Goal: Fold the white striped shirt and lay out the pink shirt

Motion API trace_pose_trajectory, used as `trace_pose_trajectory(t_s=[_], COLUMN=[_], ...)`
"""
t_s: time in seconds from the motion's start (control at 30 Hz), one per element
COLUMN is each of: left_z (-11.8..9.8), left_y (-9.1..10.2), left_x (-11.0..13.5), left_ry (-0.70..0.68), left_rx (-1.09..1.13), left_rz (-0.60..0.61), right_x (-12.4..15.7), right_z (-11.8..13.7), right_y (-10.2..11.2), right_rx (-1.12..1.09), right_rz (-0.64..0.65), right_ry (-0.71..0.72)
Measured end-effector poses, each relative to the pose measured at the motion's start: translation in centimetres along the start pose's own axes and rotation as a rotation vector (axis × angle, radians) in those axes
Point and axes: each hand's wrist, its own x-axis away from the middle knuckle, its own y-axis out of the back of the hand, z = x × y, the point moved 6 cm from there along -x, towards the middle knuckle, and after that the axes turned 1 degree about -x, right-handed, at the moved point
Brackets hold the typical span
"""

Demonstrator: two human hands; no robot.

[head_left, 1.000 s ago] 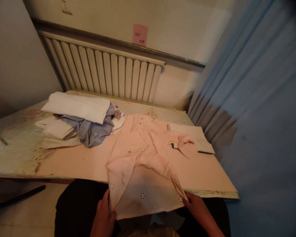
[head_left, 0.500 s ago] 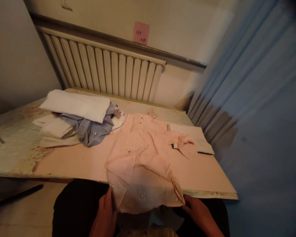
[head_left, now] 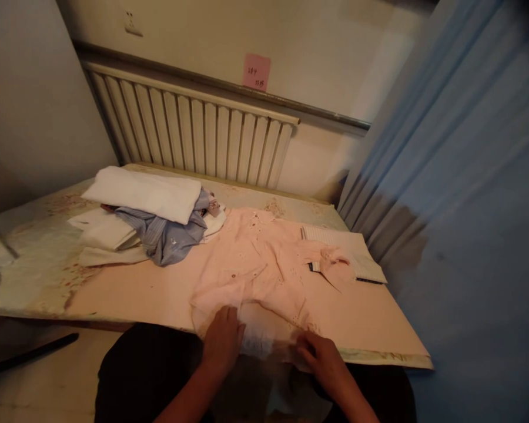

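Observation:
A pale pink shirt with small eyelet flowers and buttons lies spread on the table, its lower end at the front edge. My left hand is on the left part of this lower end, fingers bent together against the cloth. Its fingertips are partly hidden from me. At the lower right corner, my right hand is closed, pinching the shirt's edge between thumb and fingers. Between the two hands the thin cloth is blurred by motion. One sleeve, bunched at its cuff, reaches right over a striped folded item.
A pile of clothes, with a folded white cloth above a blue striped garment, is on the left of the table. A radiator stands behind. A blue curtain hangs at the right.
Both hands have moved up and inward with the shirt's lower end, which hung over the front edge before. The view has tilted up slightly.

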Motion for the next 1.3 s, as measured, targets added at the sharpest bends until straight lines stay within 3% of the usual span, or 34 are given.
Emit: trace_pose_trajectory(t_s=[0.17, 0.33, 0.57, 0.77, 1.03, 1.3], left_z=[0.0, 1.5, 6.4, 9.7, 10.4, 9.8], left_y=[0.2, 0.3, 2.0, 3.5, 4.4, 4.7], left_x=[-2.1, -2.1, 1.3, 4.3, 6.2, 7.8], left_ry=[0.089, 0.099, 0.05, 0.135, 0.329, 0.338], left_rx=[-0.202, -0.118, 0.261, 0.347, 0.431, 0.46], left_rz=[0.099, 0.178, 0.041, -0.036, -0.016, -0.068], right_x=[0.3, 0.3, -0.9, -3.9, -9.3, -10.6], right_z=[1.3, 0.8, 0.9, 2.5, 5.6, 8.9], right_y=[-2.5, -2.4, -1.2, 0.2, 0.5, -3.4], right_rx=[-0.026, -0.049, -0.037, -0.099, 0.049, 0.233], right_rz=[0.122, 0.118, 0.017, -0.079, -0.212, -0.202], right_ry=[0.087, 0.079, 0.095, 0.12, 0.224, 0.531])
